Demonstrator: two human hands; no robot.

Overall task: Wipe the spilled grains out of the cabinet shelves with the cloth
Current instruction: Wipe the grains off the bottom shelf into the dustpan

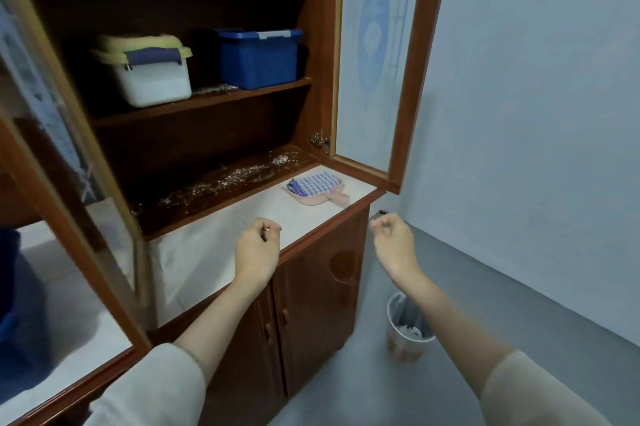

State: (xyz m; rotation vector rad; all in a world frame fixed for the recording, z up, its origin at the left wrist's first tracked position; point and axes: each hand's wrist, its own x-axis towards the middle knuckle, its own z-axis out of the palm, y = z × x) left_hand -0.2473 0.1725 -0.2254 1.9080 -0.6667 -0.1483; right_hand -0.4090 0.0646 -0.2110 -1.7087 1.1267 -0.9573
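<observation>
White grains [228,179] lie scattered along the lowest dark shelf of the open wooden cabinet [322,44]. More grains [214,89] sit on the middle shelf between two boxes. A blue checked cloth [313,183] lies folded on a pink dustpan [325,198] on the white counter ledge [221,245]. My left hand [258,249] hovers over the ledge with fingers curled, holding nothing. My right hand [393,238] hangs beyond the ledge's right corner, fingers loosely curled and empty. Both hands are well short of the cloth.
A white box with a yellow lid [145,68] and a blue box [259,58] stand on the middle shelf. Glass doors stand open at left [69,155] and right [374,54]. A small bin [407,328] sits on the grey floor below.
</observation>
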